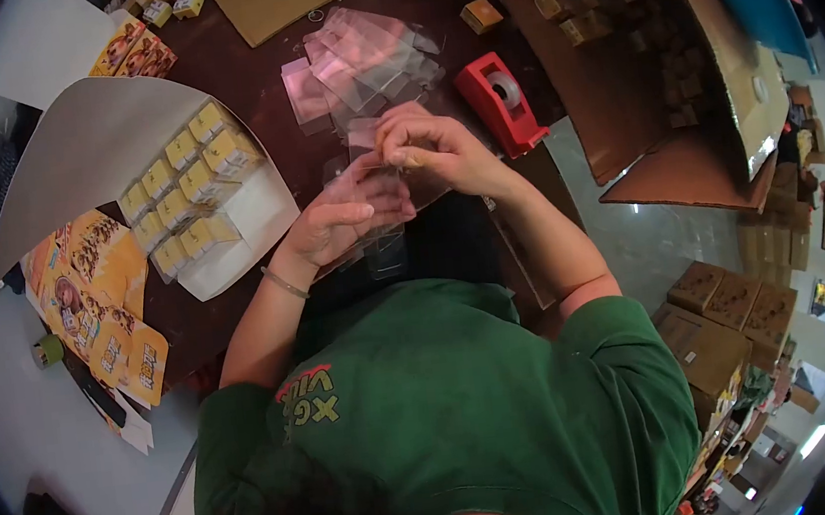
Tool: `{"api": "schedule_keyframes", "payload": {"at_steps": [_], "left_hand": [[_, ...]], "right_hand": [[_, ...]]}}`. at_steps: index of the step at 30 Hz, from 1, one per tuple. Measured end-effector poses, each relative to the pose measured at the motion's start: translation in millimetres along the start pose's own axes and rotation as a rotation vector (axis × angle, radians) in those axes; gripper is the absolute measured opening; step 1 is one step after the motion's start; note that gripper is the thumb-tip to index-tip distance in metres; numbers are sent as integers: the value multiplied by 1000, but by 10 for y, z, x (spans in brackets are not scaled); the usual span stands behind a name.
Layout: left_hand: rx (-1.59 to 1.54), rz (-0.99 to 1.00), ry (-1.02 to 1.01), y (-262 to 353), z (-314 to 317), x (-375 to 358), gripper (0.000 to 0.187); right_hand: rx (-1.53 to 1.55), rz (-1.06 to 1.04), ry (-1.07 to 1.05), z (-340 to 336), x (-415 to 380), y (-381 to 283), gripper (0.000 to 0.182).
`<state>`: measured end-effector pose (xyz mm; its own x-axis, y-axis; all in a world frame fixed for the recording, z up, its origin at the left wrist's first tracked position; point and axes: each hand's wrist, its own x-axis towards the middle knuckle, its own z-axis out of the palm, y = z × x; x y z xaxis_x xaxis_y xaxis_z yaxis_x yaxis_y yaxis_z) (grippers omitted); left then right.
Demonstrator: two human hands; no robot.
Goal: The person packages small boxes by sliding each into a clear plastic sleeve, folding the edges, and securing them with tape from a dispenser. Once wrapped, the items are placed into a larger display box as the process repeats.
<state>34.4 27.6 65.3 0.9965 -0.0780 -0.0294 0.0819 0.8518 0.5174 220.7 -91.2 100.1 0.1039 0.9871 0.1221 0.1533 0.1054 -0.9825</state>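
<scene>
A thin clear plastic piece [378,173] is between my two hands. My left hand [349,207] lies palm up beneath it, the fingers curled round its side. Above it, my right hand [436,149] pinches at its upper end with thumb and fingers. Flat clear plastic sleeves [351,58] lie in a loose pile just beyond my hands. To the left, a white box [262,208] holds several small yellow boxes [196,183] in rows.
A red tape dispenser [500,107] and a small orange box [481,16] stand right of the sleeves. At the right is a large open carton [622,150] with many small boxes. Printed yellow cardboard [94,291] lies at the left. Stacked cartons [707,337] are at lower right.
</scene>
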Motion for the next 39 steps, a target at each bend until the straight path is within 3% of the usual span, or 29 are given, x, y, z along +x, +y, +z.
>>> {"api": "schedule_keyframes", "payload": {"at_steps": [1,4,6,8,10,13,14,16,17,18,20,21,24,28,29,32,39], "left_hand": [[-12,8,27,-44,-39,-41,66],[59,25,173,-182,-99,-151,62],[71,59,279,-280,-39,-252,65],[64,81,336,-449,10,-348,70],[4,125,303,-644,37,-427,71],[-128,5,429,-676,120,-463,64],[-132,-59,514,-669,123,-448,49],[-43,-92,462,-725,25,-516,43],[-2,-109,438,-763,-7,-547,41],[-28,-126,457,-747,32,-521,37],[-10,-142,504,-805,-40,-530,32],[-4,-146,527,-826,-97,-565,31],[-65,-49,540,-858,-46,-660,35],[-92,-13,276,-956,-52,-732,56],[-36,1,203,-992,-107,-758,72],[258,-61,294,-979,-71,-758,86],[298,77,342,-748,112,-527,103]], "right_hand": [[77,-32,-6,24,-11,8,11],[-494,-130,401,318,-144,-15,19],[-541,-167,279,501,-313,-69,23],[-321,-143,220,734,-502,-30,22],[-283,-59,157,765,-601,-16,20],[-300,-60,74,831,-696,116,19],[-221,-8,143,848,-736,112,19],[-158,102,332,782,-746,85,17],[-281,57,468,730,-643,111,16],[-308,60,418,676,-544,196,19],[-11,213,162,772,-536,289,21],[-84,180,100,808,-548,158,21],[-211,167,115,908,-662,-3,23],[-130,222,175,870,-735,152,24],[-138,213,149,844,-745,159,25],[-170,157,96,804,-767,133,26],[-541,-166,138,676,-753,19,25]]}}
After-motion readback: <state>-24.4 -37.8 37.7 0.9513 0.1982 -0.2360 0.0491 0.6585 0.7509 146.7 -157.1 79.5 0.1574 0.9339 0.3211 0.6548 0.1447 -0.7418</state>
